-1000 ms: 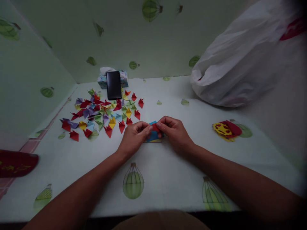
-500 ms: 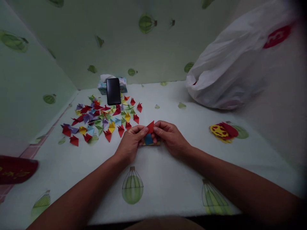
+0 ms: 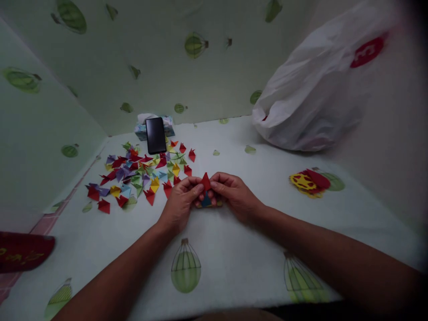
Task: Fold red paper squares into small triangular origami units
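Left hand point(image 3: 180, 200) and right hand point(image 3: 234, 196) both pinch a red paper piece point(image 3: 205, 182), point up, over the paper stack point(image 3: 207, 201); folded pieces point(image 3: 140, 171) lie at ten o'clock on the table point(image 3: 234, 249).

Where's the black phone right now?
In the head view, the black phone leans against the tissue box at the table's far left, just behind the pile of folded paper pieces.

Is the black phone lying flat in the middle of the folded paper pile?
No: the black phone stands propped against the tissue box at the far edge of the coloured folded-paper pile.
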`<state>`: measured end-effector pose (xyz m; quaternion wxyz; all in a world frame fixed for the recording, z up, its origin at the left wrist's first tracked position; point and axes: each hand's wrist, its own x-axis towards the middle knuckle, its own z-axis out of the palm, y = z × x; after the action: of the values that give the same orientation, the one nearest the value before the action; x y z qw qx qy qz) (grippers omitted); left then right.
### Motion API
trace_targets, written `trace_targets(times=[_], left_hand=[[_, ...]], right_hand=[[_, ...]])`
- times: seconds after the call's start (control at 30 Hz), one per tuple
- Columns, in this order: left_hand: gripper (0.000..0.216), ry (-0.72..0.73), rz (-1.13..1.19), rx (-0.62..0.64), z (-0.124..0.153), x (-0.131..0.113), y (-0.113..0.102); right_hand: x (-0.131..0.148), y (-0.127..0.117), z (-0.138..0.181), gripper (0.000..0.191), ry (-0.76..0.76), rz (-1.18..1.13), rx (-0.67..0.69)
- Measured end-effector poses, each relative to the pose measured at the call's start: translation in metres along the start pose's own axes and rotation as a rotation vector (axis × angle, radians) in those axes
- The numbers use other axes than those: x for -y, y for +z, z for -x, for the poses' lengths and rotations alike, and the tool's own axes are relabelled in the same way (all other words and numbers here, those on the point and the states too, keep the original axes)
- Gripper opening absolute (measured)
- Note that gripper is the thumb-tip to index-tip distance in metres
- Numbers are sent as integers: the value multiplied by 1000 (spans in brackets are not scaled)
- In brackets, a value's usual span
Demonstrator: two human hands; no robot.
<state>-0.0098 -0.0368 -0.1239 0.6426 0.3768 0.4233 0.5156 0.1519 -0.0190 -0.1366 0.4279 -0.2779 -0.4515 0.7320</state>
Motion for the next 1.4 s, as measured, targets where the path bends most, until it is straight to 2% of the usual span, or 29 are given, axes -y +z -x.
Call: trace_targets(times=[0.2,0.37,0.6,0.73,1.07,1.4], left_hand=[[28,110,-39,17,0,1,-1],[19,182,-101,38,1,1,-2],[10,234,-178,83,-2,3,-7],[4,268,-247,90,-2,1,-9],[6,351,-353,43,3,-5,-5],[6,304,-337,49,4,-5,-2]], right_hand=[[3,1,1,24,-27,77,-18],[5,3,0,24,-49,166,-80],[11,3,1,22,-106,283,-85],[11,3,2,24,-103,272,-97],[8,1,1,22,-136,241,-69],[9,1,3,22,-124,206,-62]])
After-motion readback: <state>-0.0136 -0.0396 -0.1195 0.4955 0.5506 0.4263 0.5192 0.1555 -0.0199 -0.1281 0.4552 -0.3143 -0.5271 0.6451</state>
